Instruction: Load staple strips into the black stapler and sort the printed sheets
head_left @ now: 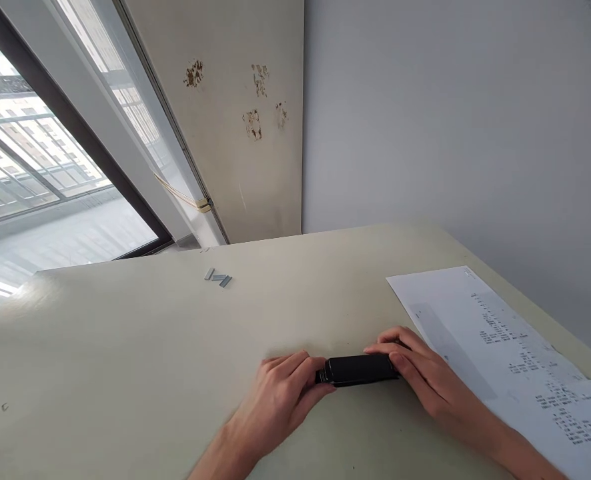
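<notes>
A black stapler (358,369) lies on its length across the table in front of me, between my two hands. My left hand (290,390) is closed around its left end, thumb on the near side and fingers on the far side. At the other end, my right hand (423,373) grips it with the thumb and fingers, which hide that tip. Farther back on the table are several small strips of staples (219,277), apart from both hands.
A printed sheet of paper (445,313) lies flat on the right of the pale table (150,347), partly beneath my right forearm. A tiny bent bit (4,407) rests at the far left. Behind the table are a wall (450,120), a stained panel (255,173) and a window (50,160).
</notes>
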{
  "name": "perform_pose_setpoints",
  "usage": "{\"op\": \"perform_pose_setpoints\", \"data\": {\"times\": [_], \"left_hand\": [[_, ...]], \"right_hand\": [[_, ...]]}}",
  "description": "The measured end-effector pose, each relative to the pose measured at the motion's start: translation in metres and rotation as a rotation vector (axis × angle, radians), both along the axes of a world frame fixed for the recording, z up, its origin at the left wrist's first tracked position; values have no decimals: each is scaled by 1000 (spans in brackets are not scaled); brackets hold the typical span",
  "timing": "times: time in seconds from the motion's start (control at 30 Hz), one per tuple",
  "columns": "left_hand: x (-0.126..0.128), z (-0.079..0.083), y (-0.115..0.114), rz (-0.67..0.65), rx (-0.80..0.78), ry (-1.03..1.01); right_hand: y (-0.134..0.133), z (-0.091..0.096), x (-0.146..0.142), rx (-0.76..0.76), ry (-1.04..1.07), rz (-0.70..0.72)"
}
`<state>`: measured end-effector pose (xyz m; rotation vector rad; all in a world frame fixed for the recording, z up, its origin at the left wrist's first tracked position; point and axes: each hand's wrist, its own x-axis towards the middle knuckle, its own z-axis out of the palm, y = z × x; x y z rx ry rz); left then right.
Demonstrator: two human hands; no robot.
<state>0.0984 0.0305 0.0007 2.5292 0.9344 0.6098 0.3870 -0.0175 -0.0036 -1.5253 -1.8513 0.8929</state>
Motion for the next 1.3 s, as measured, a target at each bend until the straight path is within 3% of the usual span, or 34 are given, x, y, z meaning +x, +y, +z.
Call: {"op": "perform_pose_setpoints", "data": {"times": [0.4,0.8,0.97,1.13,1.3], "left_hand": [[0,-2,-3,9,32,-6],[-3,-5,-3,59,46,-25],[-30,7,0,237,156,42],[-75,6,-2,327,-5,-33],[-72,4,-7,304,-244,-182]], "right_hand": [[5,3,0,-33,57,33],[5,-7,1,29,49,38],[3,-6,0,18,58,19],[1,-1,-4,8,56,-18],[1,-4,1,-19,66,-2]]}}
